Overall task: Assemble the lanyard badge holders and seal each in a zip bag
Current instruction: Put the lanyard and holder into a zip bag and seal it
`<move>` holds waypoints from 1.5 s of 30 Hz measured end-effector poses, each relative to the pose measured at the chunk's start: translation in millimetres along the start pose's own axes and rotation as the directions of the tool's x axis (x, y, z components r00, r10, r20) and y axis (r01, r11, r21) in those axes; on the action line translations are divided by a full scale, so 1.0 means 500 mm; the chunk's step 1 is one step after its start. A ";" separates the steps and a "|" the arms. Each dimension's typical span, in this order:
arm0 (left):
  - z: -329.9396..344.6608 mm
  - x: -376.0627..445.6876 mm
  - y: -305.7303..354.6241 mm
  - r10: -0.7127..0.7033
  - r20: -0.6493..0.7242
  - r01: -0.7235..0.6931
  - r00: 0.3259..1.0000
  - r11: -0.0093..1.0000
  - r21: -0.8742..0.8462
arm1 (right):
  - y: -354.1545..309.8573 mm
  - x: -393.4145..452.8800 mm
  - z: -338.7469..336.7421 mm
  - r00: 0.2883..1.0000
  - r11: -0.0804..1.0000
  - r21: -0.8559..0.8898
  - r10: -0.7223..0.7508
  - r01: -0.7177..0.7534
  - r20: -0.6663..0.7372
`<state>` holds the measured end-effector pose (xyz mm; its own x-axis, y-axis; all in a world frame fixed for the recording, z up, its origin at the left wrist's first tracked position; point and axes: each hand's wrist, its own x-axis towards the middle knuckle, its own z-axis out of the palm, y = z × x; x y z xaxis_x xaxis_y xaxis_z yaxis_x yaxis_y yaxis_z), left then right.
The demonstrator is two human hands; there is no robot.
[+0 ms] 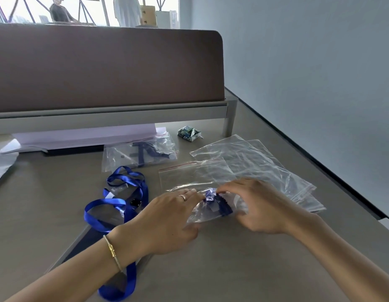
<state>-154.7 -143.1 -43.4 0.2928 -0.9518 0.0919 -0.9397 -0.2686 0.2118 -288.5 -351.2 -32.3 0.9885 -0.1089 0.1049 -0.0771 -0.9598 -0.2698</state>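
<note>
Toward the desk's (211,269) left edge, loose blue lanyards (115,203) lie in limp, slack loops, best taken up by the ribbon. Near the middle, close to the front edge, the left hand (167,219) pinches one end of a small zip bag (213,209) with a bunched lanyard inside; the right hand (259,208) pinches the other end. The film looks thin, light and slippery, so I'd grip along the zip strip. Empty bags (254,162) lie fanned toward the right edge.
</note>
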 end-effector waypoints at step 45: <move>-0.059 0.129 -0.149 -0.348 0.052 0.270 0.936 0.615 -0.741 | 0.100 0.166 -0.027 0.951 0.948 0.073 0.305 -0.308 0.054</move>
<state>-60.7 -180.1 -24.6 0.5918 -0.8052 -0.0387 -0.3673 -0.3120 0.8762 -212.0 -411.6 -24.0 0.9235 -0.3821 -0.0346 -0.3683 -0.8578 -0.3585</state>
